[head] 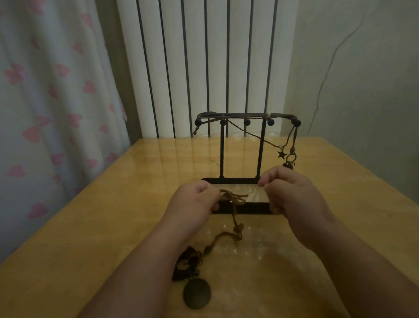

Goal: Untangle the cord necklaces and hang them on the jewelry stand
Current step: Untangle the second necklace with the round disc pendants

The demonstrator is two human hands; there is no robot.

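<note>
One cord necklace (234,199) between the hands, in a pinch of the left hand (194,206); right hand (292,192) curled, hold unclear.

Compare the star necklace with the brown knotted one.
The star necklace hangs on the stand; the brown necklace is knotted, pinched by the left hand. The star necklace's pendant is small; the brown necklace's round pendant is larger, on the table. Both are cord.
</note>
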